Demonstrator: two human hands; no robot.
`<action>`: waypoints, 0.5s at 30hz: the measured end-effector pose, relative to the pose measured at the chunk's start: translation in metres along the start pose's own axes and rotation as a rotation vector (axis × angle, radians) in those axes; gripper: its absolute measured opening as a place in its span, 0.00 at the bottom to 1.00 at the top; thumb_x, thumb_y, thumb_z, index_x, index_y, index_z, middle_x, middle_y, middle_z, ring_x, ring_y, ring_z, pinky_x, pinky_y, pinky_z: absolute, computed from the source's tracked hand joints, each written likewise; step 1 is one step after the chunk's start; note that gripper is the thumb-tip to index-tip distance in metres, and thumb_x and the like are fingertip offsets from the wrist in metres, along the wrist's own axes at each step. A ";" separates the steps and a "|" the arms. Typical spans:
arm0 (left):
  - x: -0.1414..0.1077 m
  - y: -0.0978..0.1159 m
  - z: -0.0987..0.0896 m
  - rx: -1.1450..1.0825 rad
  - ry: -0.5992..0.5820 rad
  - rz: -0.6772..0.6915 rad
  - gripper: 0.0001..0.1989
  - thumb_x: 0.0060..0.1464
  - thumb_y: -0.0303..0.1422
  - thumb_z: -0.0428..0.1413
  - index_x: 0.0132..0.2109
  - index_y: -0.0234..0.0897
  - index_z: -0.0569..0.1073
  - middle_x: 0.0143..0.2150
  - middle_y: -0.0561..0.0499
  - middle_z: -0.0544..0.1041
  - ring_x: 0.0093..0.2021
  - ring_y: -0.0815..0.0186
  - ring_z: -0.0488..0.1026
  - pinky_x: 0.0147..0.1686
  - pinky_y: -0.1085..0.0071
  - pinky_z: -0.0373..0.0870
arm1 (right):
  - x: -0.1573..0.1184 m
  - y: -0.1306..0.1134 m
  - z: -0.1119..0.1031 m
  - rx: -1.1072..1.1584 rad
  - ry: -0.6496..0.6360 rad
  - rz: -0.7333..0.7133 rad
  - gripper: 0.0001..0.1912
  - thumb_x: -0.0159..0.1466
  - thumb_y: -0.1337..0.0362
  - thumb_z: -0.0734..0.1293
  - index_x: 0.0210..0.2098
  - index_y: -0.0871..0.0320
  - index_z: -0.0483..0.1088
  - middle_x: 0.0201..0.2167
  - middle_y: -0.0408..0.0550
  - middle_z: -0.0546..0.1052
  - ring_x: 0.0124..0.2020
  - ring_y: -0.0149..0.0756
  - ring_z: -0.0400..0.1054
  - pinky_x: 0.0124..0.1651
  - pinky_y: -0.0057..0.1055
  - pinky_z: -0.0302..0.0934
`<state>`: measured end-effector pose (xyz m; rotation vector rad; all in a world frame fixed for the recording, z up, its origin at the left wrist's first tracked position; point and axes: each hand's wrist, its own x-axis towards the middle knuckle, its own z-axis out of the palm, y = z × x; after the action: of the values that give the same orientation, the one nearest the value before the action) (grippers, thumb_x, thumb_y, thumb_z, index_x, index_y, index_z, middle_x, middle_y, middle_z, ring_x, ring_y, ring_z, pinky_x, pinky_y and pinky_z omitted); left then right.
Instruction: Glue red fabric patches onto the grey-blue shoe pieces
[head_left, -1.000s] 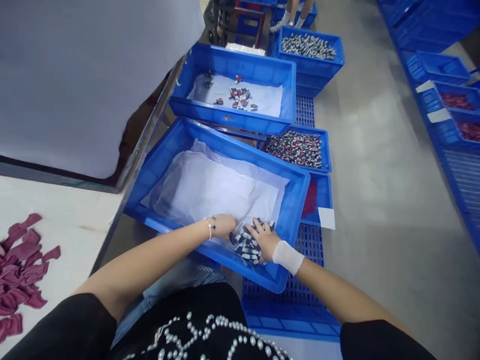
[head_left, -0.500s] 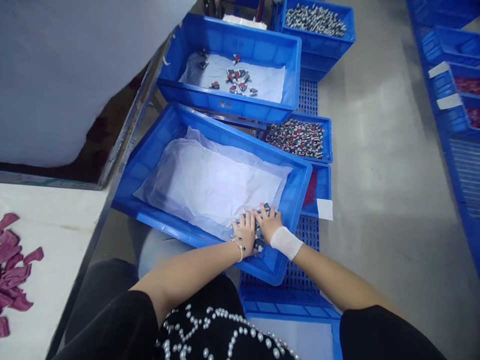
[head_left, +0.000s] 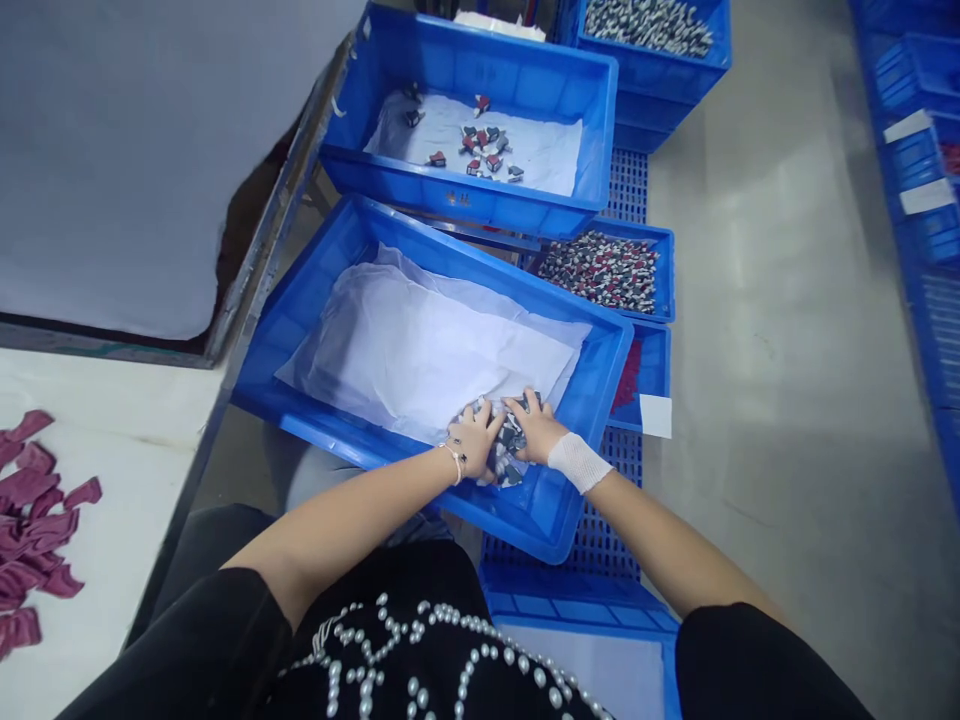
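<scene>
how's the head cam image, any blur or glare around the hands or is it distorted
In the head view, the small pieces between the left hand and right hand look soft and slightly blurred, the grey floor shows a pale sheen, and wide-angle distortion seems to bend the blue crates at the right edge.

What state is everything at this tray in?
Left hand, over the parts, bracelet on
Right hand, on the parts, wrist bandaged
Black-and-white small parts, heaped between hands
White paper liner, creased, spread out
Near blue plastic tray, lined with paper
Far blue plastic tray, lined, parts scattered on paper
</scene>
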<state>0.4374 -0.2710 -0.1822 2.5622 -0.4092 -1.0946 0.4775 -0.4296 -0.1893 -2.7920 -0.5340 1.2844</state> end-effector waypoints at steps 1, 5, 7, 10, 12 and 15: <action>0.000 0.003 0.003 0.009 -0.009 -0.020 0.43 0.54 0.39 0.63 0.71 0.44 0.50 0.73 0.39 0.44 0.68 0.36 0.50 0.56 0.41 0.66 | 0.000 -0.002 0.002 0.006 -0.007 0.009 0.35 0.67 0.60 0.69 0.69 0.51 0.52 0.70 0.55 0.49 0.65 0.59 0.53 0.62 0.60 0.56; 0.002 0.007 0.007 0.033 -0.006 -0.041 0.41 0.56 0.35 0.63 0.70 0.44 0.51 0.73 0.40 0.45 0.67 0.38 0.52 0.55 0.41 0.68 | 0.000 -0.007 0.006 0.017 -0.027 0.032 0.36 0.67 0.61 0.69 0.69 0.49 0.50 0.71 0.54 0.45 0.66 0.61 0.50 0.62 0.62 0.54; 0.004 0.001 0.004 0.035 0.004 0.002 0.37 0.58 0.35 0.60 0.69 0.44 0.52 0.72 0.40 0.48 0.65 0.42 0.57 0.56 0.43 0.68 | 0.001 -0.008 0.007 0.016 -0.020 0.042 0.35 0.67 0.61 0.69 0.69 0.50 0.51 0.71 0.54 0.46 0.66 0.60 0.51 0.62 0.61 0.55; 0.004 -0.008 0.000 0.031 0.026 0.062 0.33 0.60 0.35 0.59 0.68 0.43 0.55 0.69 0.40 0.54 0.63 0.46 0.62 0.55 0.46 0.69 | -0.001 -0.010 0.009 0.013 0.002 0.054 0.34 0.68 0.60 0.69 0.68 0.52 0.52 0.70 0.55 0.49 0.65 0.58 0.54 0.61 0.60 0.56; 0.004 -0.011 0.001 0.030 0.040 0.077 0.32 0.60 0.35 0.59 0.68 0.42 0.56 0.69 0.40 0.55 0.62 0.46 0.62 0.55 0.46 0.69 | -0.002 -0.010 0.011 0.008 0.010 0.059 0.33 0.68 0.60 0.69 0.68 0.52 0.53 0.70 0.55 0.50 0.64 0.58 0.54 0.61 0.60 0.57; 0.004 -0.010 0.005 0.023 0.061 0.083 0.30 0.60 0.33 0.58 0.67 0.42 0.58 0.69 0.41 0.54 0.62 0.47 0.62 0.54 0.47 0.70 | -0.003 -0.011 0.014 -0.008 0.023 0.066 0.32 0.68 0.61 0.69 0.67 0.52 0.54 0.69 0.55 0.52 0.64 0.57 0.55 0.60 0.58 0.59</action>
<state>0.4374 -0.2643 -0.1923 2.5662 -0.5112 -0.9862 0.4616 -0.4217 -0.1943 -2.8506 -0.4507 1.2622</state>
